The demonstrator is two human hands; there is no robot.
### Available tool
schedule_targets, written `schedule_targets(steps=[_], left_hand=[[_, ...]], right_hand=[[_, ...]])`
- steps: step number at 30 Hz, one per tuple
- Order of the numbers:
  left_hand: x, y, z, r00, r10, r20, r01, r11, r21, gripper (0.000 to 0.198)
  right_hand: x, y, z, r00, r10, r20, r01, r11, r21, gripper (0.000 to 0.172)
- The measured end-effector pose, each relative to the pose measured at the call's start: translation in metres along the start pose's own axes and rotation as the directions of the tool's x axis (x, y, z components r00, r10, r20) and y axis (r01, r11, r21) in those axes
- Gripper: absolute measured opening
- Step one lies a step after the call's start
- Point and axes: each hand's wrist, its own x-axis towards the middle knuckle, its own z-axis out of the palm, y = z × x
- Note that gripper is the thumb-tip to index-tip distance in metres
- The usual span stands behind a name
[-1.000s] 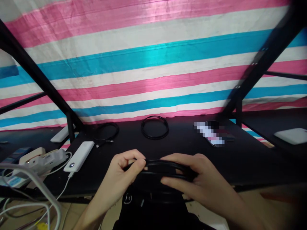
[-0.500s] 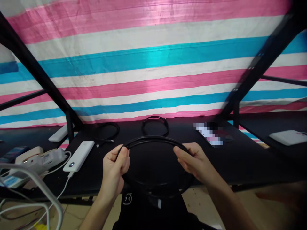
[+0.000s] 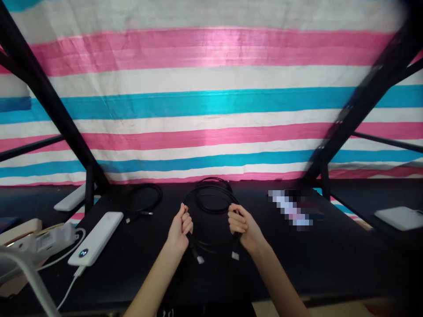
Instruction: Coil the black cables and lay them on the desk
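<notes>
My left hand point(image 3: 180, 228) and my right hand point(image 3: 240, 223) are both closed round a coiled black cable point(image 3: 209, 191), one on each side of the loop. I hold the coil up over the middle of the black table point(image 3: 330, 255). Its two plug ends hang below my hands, one point(image 3: 199, 259) under the left and one point(image 3: 235, 255) under the right. A second coiled black cable point(image 3: 211, 207) lies on the table just behind the held loop. A third, looser black cable point(image 3: 142, 200) lies to the left.
A white power bank point(image 3: 96, 239) with a white lead sits at the left, beside a white power strip point(image 3: 49, 240). A phone point(image 3: 292, 208) lies at the right and a white flat device point(image 3: 401, 217) at far right. Black frame bars cross a striped tarp behind.
My hands have carried the coil forward from the table's near edge to above its middle and moved closer together, narrowing the loop. The plug ends now dangle below.
</notes>
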Motion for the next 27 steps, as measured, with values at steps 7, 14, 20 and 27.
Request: schedule_targets(steps=[7,14,20,27], left_hand=[[0.063,-0.015,0.036,0.962,0.272,-0.02,-0.271,0.962,0.018,0.033],[0.092,-0.045,0.056,0.934,0.358,-0.006,-0.357,0.933,0.044,0.047],[0.08,-0.031,0.032,0.98,0.168,0.11,-0.18,0.977,0.111,0.037],[0.063,0.004,0.0,0.987,-0.118,0.107,0.098,0.979,0.18,0.023]], right_hand=[[0.069,-0.01,-0.03,0.966,-0.163,-0.201,0.175,0.984,0.042,0.015],[0.112,-0.029,-0.039,0.976,-0.105,-0.188,0.138,0.975,0.172,0.019],[0.092,-0.042,-0.051,0.989,0.145,0.02,-0.146,0.968,0.204,0.02],[0.081,-0.046,-0.054,0.947,0.27,0.176,-0.301,0.937,0.18,0.021]])
